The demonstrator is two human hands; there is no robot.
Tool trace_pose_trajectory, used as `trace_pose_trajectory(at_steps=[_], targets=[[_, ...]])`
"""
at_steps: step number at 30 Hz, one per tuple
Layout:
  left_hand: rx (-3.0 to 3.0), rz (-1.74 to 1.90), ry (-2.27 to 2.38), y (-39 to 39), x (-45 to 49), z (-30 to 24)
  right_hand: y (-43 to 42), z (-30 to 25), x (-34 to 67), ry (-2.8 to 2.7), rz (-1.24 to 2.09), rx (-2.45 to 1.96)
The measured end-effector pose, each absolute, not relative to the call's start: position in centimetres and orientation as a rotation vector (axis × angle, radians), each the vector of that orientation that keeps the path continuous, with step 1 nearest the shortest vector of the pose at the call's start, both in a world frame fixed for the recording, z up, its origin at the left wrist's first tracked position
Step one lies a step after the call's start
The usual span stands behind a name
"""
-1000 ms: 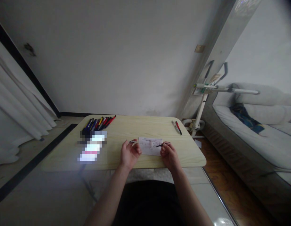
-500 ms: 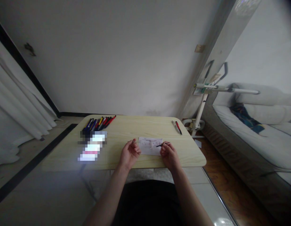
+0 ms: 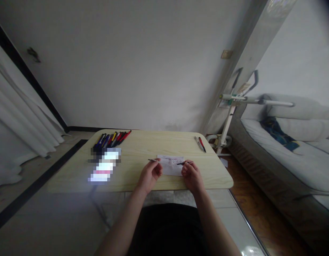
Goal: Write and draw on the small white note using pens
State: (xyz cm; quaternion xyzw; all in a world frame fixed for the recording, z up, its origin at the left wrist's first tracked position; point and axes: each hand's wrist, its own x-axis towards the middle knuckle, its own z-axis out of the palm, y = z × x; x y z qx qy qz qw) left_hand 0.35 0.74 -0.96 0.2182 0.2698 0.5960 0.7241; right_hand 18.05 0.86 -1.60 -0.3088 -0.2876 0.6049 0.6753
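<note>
My left hand (image 3: pixel 150 174) pinches a slim pen part (image 3: pixel 151 160) with a dark end pointing left; its paler right end shows faintly over the paper. Between the closed fingers of my right hand (image 3: pixel 191 175) is a thin dark pen (image 3: pixel 181 163), pointing left. Under and between both hands lies a white sheet of paper (image 3: pixel 170 170) with writing or print on its upper part. Whether the piece on the left is a refill or part of a barrel is too small to make out.
Several pens (image 3: pixel 111 139) lie side by side at the back left of the wooden table (image 3: pixel 154 142). A blurred-out bright device (image 3: pixel 106 165) is in front of them. Two pens (image 3: pixel 200 144) lie at the back right. Beyond stand exercise equipment (image 3: pixel 228 121) and a sofa (image 3: pixel 292 142).
My left hand has shifted slightly right and turned, so the pen part's dark end now shows left of the fingers. My right hand has hardly moved.
</note>
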Motion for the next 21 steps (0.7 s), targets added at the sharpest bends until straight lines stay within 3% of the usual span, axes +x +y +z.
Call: trace_pose_trajectory(at_steps=[21], targets=[[0.514,1.293,0.607,0.56,0.46,-0.65,0.7,-1.57,17.63,-0.74,1.317,-0.753]])
